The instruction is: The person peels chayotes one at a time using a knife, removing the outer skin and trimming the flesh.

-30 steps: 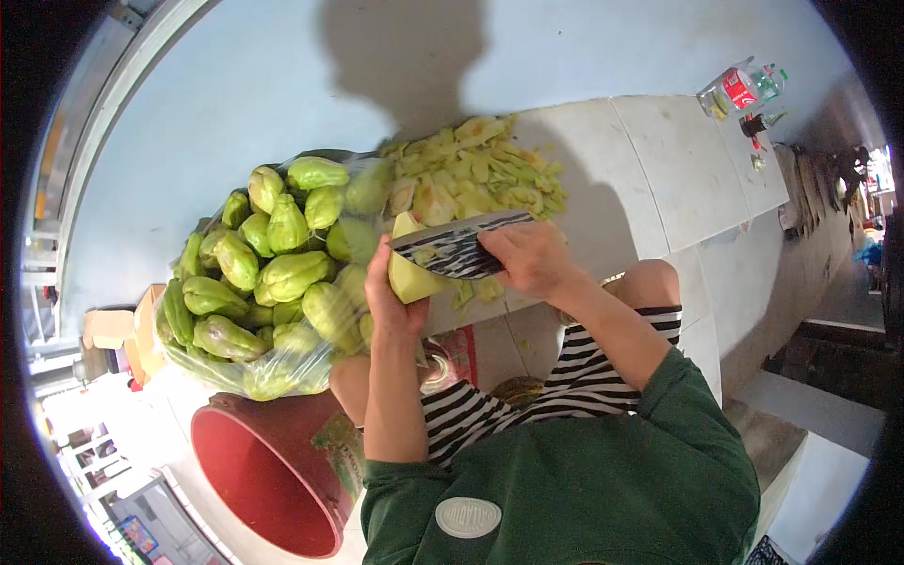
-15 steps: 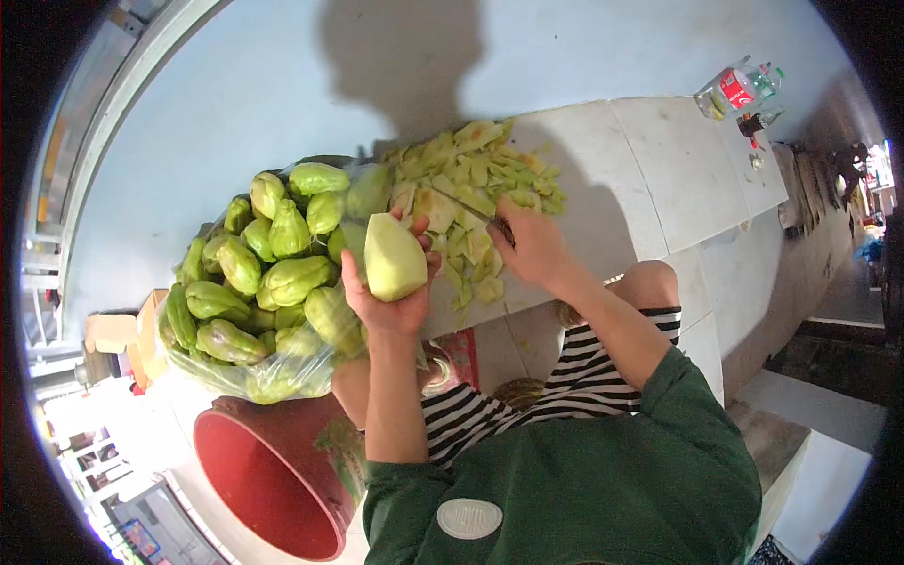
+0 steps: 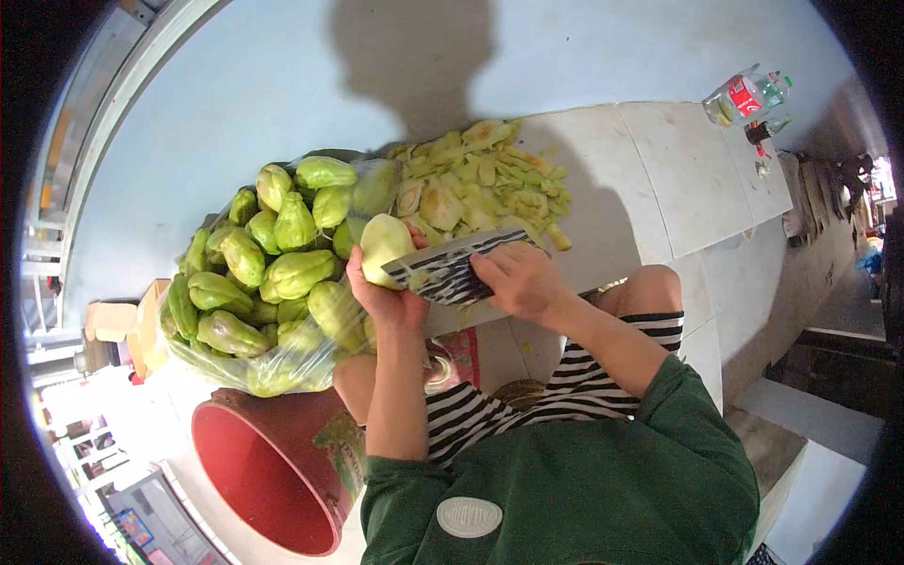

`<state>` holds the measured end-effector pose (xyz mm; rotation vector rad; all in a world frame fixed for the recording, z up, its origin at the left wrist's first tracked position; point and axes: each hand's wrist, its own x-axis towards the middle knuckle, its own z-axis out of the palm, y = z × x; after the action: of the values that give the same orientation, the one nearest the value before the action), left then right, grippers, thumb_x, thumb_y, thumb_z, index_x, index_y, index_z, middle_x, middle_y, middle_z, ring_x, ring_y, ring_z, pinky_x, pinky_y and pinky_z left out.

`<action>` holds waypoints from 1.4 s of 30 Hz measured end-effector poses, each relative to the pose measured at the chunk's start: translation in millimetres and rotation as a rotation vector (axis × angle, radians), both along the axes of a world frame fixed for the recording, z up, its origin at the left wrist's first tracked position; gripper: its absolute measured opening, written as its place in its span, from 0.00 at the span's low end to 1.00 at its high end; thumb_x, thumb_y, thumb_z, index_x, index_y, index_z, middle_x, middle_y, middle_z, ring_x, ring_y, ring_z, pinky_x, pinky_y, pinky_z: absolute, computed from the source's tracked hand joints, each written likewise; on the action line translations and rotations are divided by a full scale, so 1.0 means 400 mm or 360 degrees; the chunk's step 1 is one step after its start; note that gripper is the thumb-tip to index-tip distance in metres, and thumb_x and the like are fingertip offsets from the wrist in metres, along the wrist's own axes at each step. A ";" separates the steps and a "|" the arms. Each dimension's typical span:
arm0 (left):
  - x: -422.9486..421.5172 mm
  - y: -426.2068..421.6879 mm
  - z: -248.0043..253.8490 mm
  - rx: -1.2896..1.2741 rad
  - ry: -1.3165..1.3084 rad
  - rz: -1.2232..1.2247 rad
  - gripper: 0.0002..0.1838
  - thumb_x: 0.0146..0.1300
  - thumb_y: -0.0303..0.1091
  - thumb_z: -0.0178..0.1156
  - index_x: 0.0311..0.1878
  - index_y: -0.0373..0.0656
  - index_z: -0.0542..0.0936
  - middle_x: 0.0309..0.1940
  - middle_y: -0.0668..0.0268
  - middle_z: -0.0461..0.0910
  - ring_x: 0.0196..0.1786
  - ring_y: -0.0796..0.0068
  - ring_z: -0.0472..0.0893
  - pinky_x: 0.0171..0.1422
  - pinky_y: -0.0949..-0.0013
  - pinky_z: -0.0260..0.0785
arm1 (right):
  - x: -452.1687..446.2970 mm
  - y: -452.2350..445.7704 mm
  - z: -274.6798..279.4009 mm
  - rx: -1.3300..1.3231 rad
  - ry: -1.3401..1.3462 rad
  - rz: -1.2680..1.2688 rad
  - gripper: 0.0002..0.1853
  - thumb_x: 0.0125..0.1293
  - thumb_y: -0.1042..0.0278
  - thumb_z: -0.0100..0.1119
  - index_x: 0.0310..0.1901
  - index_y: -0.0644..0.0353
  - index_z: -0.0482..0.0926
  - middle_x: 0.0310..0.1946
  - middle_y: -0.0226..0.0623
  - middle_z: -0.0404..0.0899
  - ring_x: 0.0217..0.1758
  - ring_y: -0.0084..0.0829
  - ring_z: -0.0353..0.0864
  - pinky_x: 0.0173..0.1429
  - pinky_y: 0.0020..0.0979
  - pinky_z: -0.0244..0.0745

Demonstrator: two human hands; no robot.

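My left hand (image 3: 391,299) is wrapped round a pale peeled chayote (image 3: 384,247), holding it up beside the bag. My right hand (image 3: 521,280) grips a wide knife (image 3: 450,268) with a black-and-white patterned blade; its handle is hidden in my fingers. The blade's left end lies against the lower right side of the chayote. Green unpeeled chayotes (image 3: 299,275) fill a clear plastic bag (image 3: 282,374) on the left. Beyond my hands a heap of peelings (image 3: 480,184) lies on the tiled ledge.
A red bucket (image 3: 273,471) lies tipped at the lower left. Plastic bottles (image 3: 744,97) stand at the ledge's far right end, against the wall. A cardboard box (image 3: 149,330) is behind the bag. My knees are below the pale tiled ledge (image 3: 603,202).
The knife has come back from over the peelings to the chayote, with its broad side now showing. My left hand has turned the chayote and its fingers have closed more round it.
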<state>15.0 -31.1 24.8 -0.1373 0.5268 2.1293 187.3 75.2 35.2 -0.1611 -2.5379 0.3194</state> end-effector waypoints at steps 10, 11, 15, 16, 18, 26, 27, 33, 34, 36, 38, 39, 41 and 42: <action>0.017 0.005 -0.014 -0.0088 0.0199 -0.0169 0.32 0.57 0.56 0.50 0.51 0.34 0.75 0.42 0.55 0.79 0.44 0.61 0.79 0.51 0.62 0.73 | -0.014 -0.027 -0.012 0.0138 -0.0013 -0.0028 0.16 0.54 0.65 0.54 0.45 0.61 0.74 0.28 0.29 0.74 0.31 0.28 0.78 0.34 0.28 0.73; 0.022 0.007 -0.008 -0.0088 0.0198 -0.0169 0.32 0.57 0.56 0.50 0.51 0.34 0.75 0.42 0.55 0.79 0.44 0.61 0.79 0.51 0.62 0.73 | -0.014 -0.025 -0.015 0.0161 -0.0013 -0.0043 0.16 0.54 0.65 0.54 0.45 0.61 0.74 0.28 0.29 0.73 0.31 0.28 0.77 0.34 0.28 0.73; 0.029 0.010 -0.001 -0.0146 0.0144 -0.0098 0.31 0.57 0.55 0.51 0.51 0.34 0.74 0.43 0.54 0.79 0.46 0.60 0.79 0.53 0.61 0.73 | -0.014 -0.021 -0.014 0.0176 0.0013 -0.0060 0.15 0.54 0.65 0.54 0.44 0.60 0.74 0.27 0.29 0.73 0.30 0.29 0.78 0.33 0.29 0.73; 0.029 0.010 0.000 -0.0145 0.0151 -0.0089 0.30 0.57 0.54 0.51 0.51 0.34 0.74 0.44 0.54 0.79 0.47 0.59 0.79 0.54 0.61 0.73 | -0.014 -0.018 -0.013 0.0175 0.0012 -0.0060 0.15 0.54 0.65 0.54 0.44 0.60 0.74 0.27 0.29 0.73 0.30 0.29 0.78 0.33 0.29 0.73; 0.035 0.014 0.018 -0.0176 0.0090 -0.0023 0.30 0.58 0.54 0.51 0.51 0.34 0.74 0.44 0.54 0.79 0.47 0.59 0.79 0.54 0.60 0.72 | -0.015 -0.009 -0.011 0.0036 0.0024 -0.0139 0.14 0.54 0.66 0.55 0.43 0.59 0.75 0.26 0.29 0.74 0.28 0.30 0.79 0.31 0.31 0.74; 0.027 0.009 0.018 -0.0104 0.0141 -0.0079 0.30 0.55 0.50 0.54 0.54 0.35 0.73 0.46 0.52 0.78 0.50 0.55 0.78 0.59 0.55 0.70 | -0.008 0.007 -0.003 0.0004 0.0070 -0.0111 0.11 0.52 0.66 0.57 0.37 0.57 0.73 0.23 0.30 0.73 0.27 0.34 0.79 0.29 0.35 0.74; 0.029 0.010 0.020 -0.0103 0.0142 -0.0083 0.30 0.55 0.50 0.54 0.54 0.35 0.73 0.46 0.52 0.78 0.50 0.55 0.78 0.59 0.55 0.70 | -0.006 0.014 -0.004 0.0006 -0.0023 -0.0168 0.11 0.51 0.66 0.58 0.36 0.57 0.73 0.23 0.30 0.73 0.28 0.34 0.80 0.29 0.36 0.74; 0.021 0.004 0.018 -0.0113 0.0066 -0.0050 0.32 0.55 0.48 0.55 0.58 0.35 0.72 0.49 0.52 0.78 0.53 0.55 0.77 0.61 0.56 0.68 | -0.007 0.028 -0.007 -0.0075 0.0020 -0.0117 0.12 0.51 0.68 0.60 0.37 0.56 0.72 0.24 0.32 0.74 0.28 0.37 0.80 0.30 0.39 0.74; 0.024 0.002 0.020 -0.0140 0.0091 -0.0034 0.31 0.55 0.48 0.55 0.58 0.36 0.72 0.49 0.53 0.78 0.53 0.56 0.77 0.61 0.57 0.68 | -0.004 0.030 -0.008 -0.0076 0.0015 -0.0117 0.12 0.51 0.68 0.60 0.37 0.56 0.72 0.24 0.32 0.74 0.28 0.37 0.80 0.30 0.39 0.74; 0.024 -0.003 0.021 -0.0168 0.0120 -0.0021 0.31 0.55 0.48 0.55 0.57 0.36 0.73 0.50 0.55 0.78 0.53 0.57 0.77 0.61 0.57 0.68 | -0.004 0.041 -0.008 -0.0215 -0.0108 -0.0233 0.11 0.51 0.68 0.60 0.37 0.55 0.72 0.27 0.33 0.76 0.30 0.39 0.81 0.31 0.41 0.75; 0.021 -0.010 0.016 -0.0169 0.0145 -0.0068 0.30 0.54 0.48 0.56 0.57 0.37 0.74 0.49 0.58 0.79 0.53 0.59 0.78 0.61 0.59 0.68 | -0.002 0.040 -0.003 -0.0213 -0.0134 -0.0215 0.12 0.50 0.68 0.60 0.37 0.55 0.72 0.28 0.34 0.77 0.31 0.40 0.81 0.32 0.41 0.75; 0.022 -0.008 0.023 -0.0164 0.0143 -0.0062 0.30 0.54 0.48 0.56 0.57 0.37 0.74 0.49 0.58 0.79 0.53 0.59 0.78 0.61 0.59 0.68 | -0.002 0.041 0.003 -0.0209 -0.0165 -0.0190 0.13 0.50 0.68 0.61 0.37 0.55 0.72 0.29 0.35 0.78 0.32 0.42 0.81 0.33 0.41 0.76; 0.028 -0.009 0.043 -0.0177 0.0158 -0.0126 0.30 0.54 0.47 0.56 0.56 0.37 0.74 0.49 0.59 0.79 0.52 0.60 0.78 0.60 0.60 0.69 | 0.005 0.040 0.022 -0.0220 -0.0192 -0.0161 0.14 0.49 0.68 0.62 0.37 0.56 0.71 0.29 0.35 0.79 0.33 0.42 0.82 0.34 0.42 0.76; 0.026 -0.012 0.038 -0.0182 0.0157 -0.0124 0.30 0.54 0.47 0.56 0.56 0.37 0.74 0.49 0.59 0.79 0.52 0.60 0.78 0.60 0.60 0.69 | 0.007 0.038 0.027 -0.0233 -0.0215 -0.0139 0.14 0.48 0.68 0.63 0.37 0.56 0.71 0.29 0.36 0.79 0.34 0.43 0.82 0.35 0.42 0.76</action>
<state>25.6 -35.9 40.1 -0.0748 0.7016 2.0382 190.2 90.3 46.1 -0.3603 -2.6305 0.4743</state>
